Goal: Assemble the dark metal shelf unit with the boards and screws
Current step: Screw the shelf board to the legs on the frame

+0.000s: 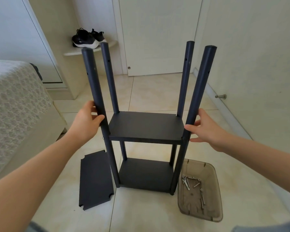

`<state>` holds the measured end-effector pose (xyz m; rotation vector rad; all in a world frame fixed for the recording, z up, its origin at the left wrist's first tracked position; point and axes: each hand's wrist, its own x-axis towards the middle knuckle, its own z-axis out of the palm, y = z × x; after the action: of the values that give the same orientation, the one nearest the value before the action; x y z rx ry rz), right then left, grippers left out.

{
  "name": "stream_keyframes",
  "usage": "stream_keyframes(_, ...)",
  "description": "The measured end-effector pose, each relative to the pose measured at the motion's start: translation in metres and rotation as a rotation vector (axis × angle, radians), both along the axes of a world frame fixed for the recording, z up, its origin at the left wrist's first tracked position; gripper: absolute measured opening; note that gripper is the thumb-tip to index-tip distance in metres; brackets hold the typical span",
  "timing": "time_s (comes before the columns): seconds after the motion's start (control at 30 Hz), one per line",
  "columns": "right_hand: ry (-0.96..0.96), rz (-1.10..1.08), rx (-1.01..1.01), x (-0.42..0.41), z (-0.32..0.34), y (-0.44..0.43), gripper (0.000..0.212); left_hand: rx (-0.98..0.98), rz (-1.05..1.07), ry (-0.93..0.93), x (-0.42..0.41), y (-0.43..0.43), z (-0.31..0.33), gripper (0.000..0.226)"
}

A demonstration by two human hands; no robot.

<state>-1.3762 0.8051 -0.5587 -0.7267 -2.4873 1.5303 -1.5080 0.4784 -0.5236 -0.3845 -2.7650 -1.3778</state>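
The dark shelf unit [146, 128] stands on the floor [149, 215] in front of the person, with two boards already on it. The left hand [89, 118] holds the front left pole [92, 77], with its fingers and thumb curled round it. The right hand [206, 129] is open with its fingers a bit spread, and only the thumb seems to touch the front right pole [202, 77].

The job now looks like keeping the unit still and straight. The loose board [95, 180] likely goes on top next. Its cut corners should meet all four poles, up by the small holes.

The bed [15, 101] is close on the left and the wall [258, 64] is near on the right. The tray [213, 190] of screws [193, 182] sits just beside the right foot, so a tip that way could knock it. The open room is the floor in front.
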Motion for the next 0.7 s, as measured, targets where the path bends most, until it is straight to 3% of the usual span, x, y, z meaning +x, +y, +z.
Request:
stream_keyframes(0.2, -0.022, 0.034, 0.02, 0.006, 0.003, -0.009, 0.047, -0.043, 0.032, -0.005, 0.004, -0.001, -0.001, 0.045)
stream_keyframes(0.43, -0.067, 0.23, 0.249, 0.02, 0.014, -0.025, 0.042, -0.085, 0.119, -0.022, 0.004, -0.007, 0.001, 0.044)
stream_keyframes(0.7, -0.208, 0.352, 0.226, 0.02, 0.033, -0.034, 0.039, -0.119, 0.198, -0.031, 0.008, -0.017, -0.002, 0.037)
